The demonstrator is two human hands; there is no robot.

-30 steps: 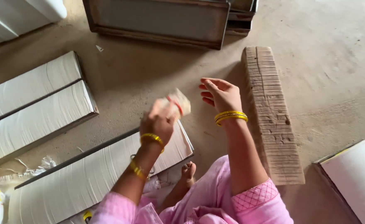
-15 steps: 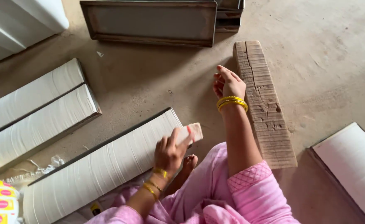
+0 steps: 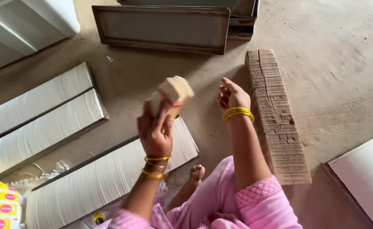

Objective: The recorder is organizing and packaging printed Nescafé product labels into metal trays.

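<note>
At 12 o'clock from the lap, left hand (image 3: 156, 129) has lifted a pale bundle (image 3: 171, 94), fingers pinching it; right hand (image 3: 233, 96), fingers loosely curled and empty, waits beside the wooden plank (image 3: 275, 118).

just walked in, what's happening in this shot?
A person in pink sits on a bare floor. Their left hand holds up a small pale bundle with a red band. The right hand is open and holds nothing, next to a scored wooden block lying on the floor. A long tray of packed white sheets lies under the left arm, with two more trays further left. Empty metal trays lie ahead.
</note>
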